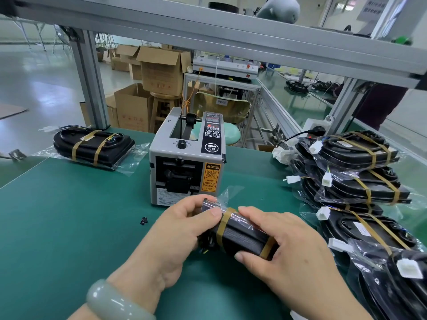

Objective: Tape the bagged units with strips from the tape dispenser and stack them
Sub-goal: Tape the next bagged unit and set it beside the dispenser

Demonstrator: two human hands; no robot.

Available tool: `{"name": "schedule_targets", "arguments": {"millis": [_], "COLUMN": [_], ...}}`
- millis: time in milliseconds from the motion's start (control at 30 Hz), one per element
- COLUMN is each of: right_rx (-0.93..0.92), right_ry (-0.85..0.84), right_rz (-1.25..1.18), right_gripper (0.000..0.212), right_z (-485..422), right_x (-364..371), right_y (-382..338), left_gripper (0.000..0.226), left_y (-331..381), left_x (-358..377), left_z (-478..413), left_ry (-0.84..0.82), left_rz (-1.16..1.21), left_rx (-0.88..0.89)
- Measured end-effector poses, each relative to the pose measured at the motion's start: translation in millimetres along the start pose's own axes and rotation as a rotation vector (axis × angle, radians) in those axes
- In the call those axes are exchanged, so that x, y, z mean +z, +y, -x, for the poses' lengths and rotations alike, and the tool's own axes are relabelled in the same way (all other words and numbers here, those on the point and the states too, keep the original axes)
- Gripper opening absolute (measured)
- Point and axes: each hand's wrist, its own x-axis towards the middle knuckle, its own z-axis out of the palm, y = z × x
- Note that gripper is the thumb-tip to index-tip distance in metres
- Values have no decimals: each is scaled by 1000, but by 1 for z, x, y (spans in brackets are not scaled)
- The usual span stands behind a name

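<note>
Just in front of the tape dispenser (187, 158), at its 6 o'clock, both hands are holding one bagged unit (242, 237) over the bench (69, 215). The left hand (184, 225) and right hand (291, 245) are each curling their grip round it, thumbs lying beside its two tape strips (223, 227). Taping here is looking nearly finished and stacking is remaining; a taped pile (360, 179) is sitting at 3 o'clock and a lone taped unit (92, 146) at 10 o'clock

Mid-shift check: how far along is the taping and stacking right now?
Done: a taped stack sits at the far left of the table. In hand: the left hand and right hand grip a bagged unit already wearing two tape strips, not yet stacked. Left: the pile on the right, though its units also show bands, so how many await tape is unclear.
</note>
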Motion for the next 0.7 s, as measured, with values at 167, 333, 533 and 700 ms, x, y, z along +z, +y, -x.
{"name": "schedule_targets", "arguments": {"millis": [167, 333, 533, 700], "right_rx": [24, 138, 41, 10], "right_ry": [-95, -121, -107, 173], "right_rz": [-116, -553, -530, -461], "right_gripper": [75, 56, 95, 66], "right_z": [13, 23, 26, 23], "right_x": [-13, -21, 2, 14], "right_y": [15, 29, 15, 12], "left_gripper": [12, 29, 28, 28], "left_y": [4, 3, 1, -1], "left_x": [-12, -25, -37, -40], "left_z": [-3, -5, -8, -9], "left_ry": [-33, -86, -129, 64], "left_rz": [76, 105, 158, 26], "left_rx": [-59, -50, -96, -52]}}
